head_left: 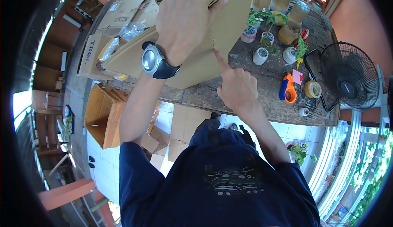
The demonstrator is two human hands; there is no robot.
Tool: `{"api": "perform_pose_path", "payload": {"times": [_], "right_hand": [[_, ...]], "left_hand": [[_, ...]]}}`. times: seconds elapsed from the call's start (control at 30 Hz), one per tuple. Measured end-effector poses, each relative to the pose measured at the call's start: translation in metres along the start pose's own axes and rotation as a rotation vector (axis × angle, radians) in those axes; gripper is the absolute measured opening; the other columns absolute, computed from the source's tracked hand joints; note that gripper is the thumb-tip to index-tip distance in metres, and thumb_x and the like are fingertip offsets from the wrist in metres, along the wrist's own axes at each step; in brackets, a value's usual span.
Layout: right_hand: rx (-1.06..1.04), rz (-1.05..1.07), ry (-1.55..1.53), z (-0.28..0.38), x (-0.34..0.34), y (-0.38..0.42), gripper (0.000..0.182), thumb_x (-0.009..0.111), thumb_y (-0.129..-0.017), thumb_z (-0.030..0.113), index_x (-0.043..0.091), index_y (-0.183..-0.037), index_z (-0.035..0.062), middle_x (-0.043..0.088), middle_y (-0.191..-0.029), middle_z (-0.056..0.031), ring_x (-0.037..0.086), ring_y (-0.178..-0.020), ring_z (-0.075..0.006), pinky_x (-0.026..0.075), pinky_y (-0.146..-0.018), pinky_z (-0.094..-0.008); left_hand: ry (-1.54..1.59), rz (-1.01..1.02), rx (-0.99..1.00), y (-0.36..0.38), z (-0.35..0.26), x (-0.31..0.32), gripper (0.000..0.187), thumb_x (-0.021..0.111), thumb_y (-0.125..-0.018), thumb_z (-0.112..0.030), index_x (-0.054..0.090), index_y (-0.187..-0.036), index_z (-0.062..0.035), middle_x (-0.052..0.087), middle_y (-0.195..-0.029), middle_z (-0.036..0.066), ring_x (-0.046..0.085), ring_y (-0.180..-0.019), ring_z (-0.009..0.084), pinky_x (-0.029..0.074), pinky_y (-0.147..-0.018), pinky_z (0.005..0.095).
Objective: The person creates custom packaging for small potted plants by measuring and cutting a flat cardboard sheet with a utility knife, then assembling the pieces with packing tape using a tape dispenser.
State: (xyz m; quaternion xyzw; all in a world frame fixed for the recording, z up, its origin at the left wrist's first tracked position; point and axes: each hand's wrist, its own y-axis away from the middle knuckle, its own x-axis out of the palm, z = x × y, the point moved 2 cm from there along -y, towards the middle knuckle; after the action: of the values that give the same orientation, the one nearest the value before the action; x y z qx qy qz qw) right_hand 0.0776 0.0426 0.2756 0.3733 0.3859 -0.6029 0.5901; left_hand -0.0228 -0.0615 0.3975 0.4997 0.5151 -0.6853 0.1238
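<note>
A large brown cardboard box (196, 65) lies tilted on the wooden table (262, 98). My left hand (184, 18), with a grey watch on its wrist, grips the box's upper flap from above. My right hand (235, 88) is below the flap's edge. Its index finger points up and touches the corrugated edge, and its other fingers are curled with nothing in them.
Right of the box are small potted plants (260, 56), an orange and blue tape dispenser (287, 90), a tape roll (313, 89) and a black fan (348, 77). More cardboard boxes (92, 55) sit at the table's left end, and flattened ones (104, 118) on the tiled floor.
</note>
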Motion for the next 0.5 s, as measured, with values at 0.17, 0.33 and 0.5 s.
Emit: {"api": "perform_pose_path", "payload": {"times": [0.17, 0.33, 0.5], "right_hand": [[-0.033, 0.005, -0.030, -0.011, 0.013, -0.004, 0.086, 0.063, -0.077, 0.005, 0.032, -0.155, 0.0235, 0.068, -0.074, -0.0233, 0.069, -0.073, -0.0430, 0.055, -0.067, -0.0537], [-0.061, -0.061, -0.072, -0.023, 0.016, -0.008, 0.079, 0.063, -0.082, 0.007, 0.035, -0.154, 0.0271, 0.066, -0.069, -0.0221, 0.067, -0.068, -0.0432, 0.054, -0.066, -0.0531], [-0.149, -0.148, -0.173, -0.050, 0.027, -0.010, 0.079, 0.064, -0.082, 0.009, 0.036, -0.154, 0.0263, 0.065, -0.067, -0.0194, 0.066, -0.064, -0.0413, 0.054, -0.062, -0.0524]], "left_hand": [[-0.002, -0.045, 0.000, -0.004, 0.016, 0.014, 0.044, 0.066, -0.090, -0.050, 0.076, -0.081, -0.0082, 0.060, -0.057, 0.016, 0.062, -0.055, 0.0346, 0.048, -0.052, 0.0427], [-0.022, -0.063, 0.014, -0.010, 0.010, 0.021, 0.045, 0.066, -0.090, -0.051, 0.076, -0.081, -0.0078, 0.061, -0.058, 0.016, 0.063, -0.057, 0.0341, 0.049, -0.052, 0.0420], [-0.074, -0.070, 0.068, -0.020, 0.006, 0.036, 0.037, 0.066, -0.091, -0.042, 0.075, -0.079, -0.0086, 0.067, -0.067, 0.016, 0.068, -0.063, 0.0342, 0.054, -0.056, 0.0434]]}}
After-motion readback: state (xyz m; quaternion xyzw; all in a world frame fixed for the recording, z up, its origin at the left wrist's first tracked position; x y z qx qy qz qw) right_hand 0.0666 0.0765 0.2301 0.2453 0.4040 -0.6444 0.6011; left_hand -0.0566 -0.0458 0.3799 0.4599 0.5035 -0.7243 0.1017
